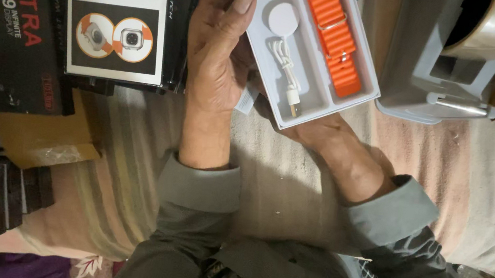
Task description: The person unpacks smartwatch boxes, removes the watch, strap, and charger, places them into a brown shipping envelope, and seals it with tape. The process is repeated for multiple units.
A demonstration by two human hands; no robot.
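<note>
tray (255, 16): strap (332, 32) right compartment | charger (284, 20) left | boxes (118, 19) left of tray

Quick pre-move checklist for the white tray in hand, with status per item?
1. Left hand on white tray, thumb over its edge: ok.
2. Right hand supporting the tray from below: ok; its grip is hidden.
3. Orange strap lying in its compartment: ok.
4. White charger puck and cable in the other compartment: ok.
5. Tray level: not ok, tilted.
6. Tape dispenser apart from the tray: ok.
</note>
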